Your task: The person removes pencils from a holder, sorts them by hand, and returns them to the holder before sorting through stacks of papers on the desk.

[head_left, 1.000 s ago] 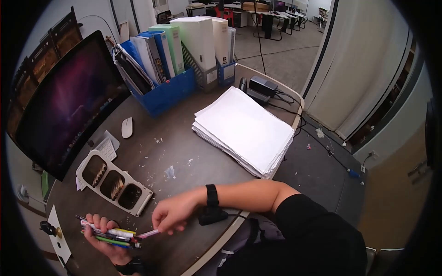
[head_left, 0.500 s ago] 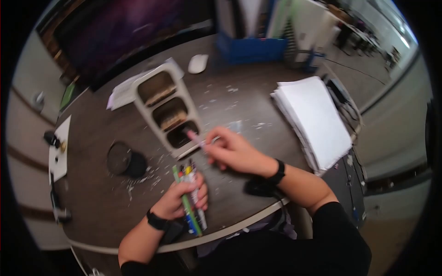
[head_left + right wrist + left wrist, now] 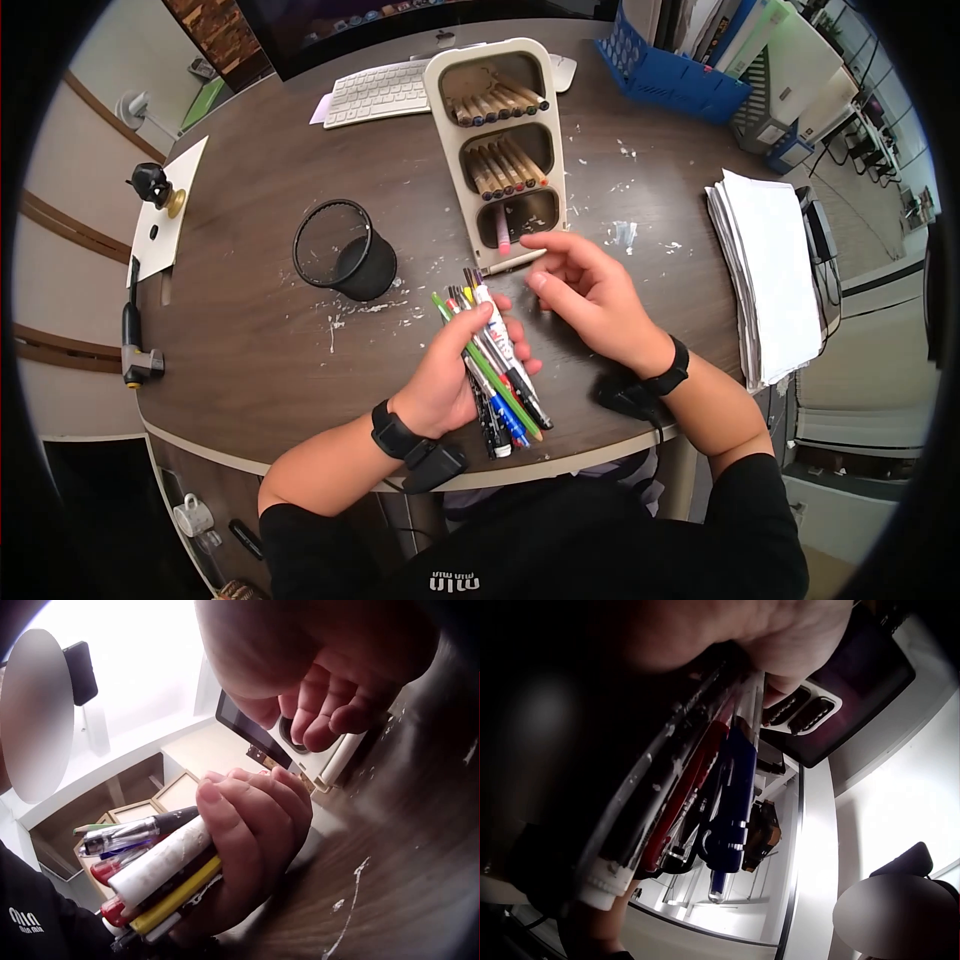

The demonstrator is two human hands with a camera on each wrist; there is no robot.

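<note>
My left hand (image 3: 452, 372) grips a bundle of pens (image 3: 490, 365), among them a green one, a white marker, a blue pen and black ones. The left wrist view shows red and dark blue pens (image 3: 733, 795) under the palm. My right hand (image 3: 592, 300) is just right of the bundle, its fingers loosely bent and holding nothing. Beyond it stands a beige three-compartment organizer (image 3: 455, 165). A pink pen (image 3: 503, 230) lies in its nearest compartment; rows of brown pens (image 3: 507, 167) fill the other two. In the right wrist view the bundle (image 3: 161, 877) sticks out of the left fist.
A black mesh cup (image 3: 368, 268) leans over left of the organizer. White scraps (image 3: 624, 234) are scattered about the table (image 3: 250, 340). A keyboard (image 3: 380, 94) is behind, a blue file box (image 3: 680, 85) at the back right, and a paper stack (image 3: 765, 280) at the right.
The right hand has let go of the pink pen, which now lies in the organizer's nearest compartment. The left hand still grips the bundle. The head view has shifted.
</note>
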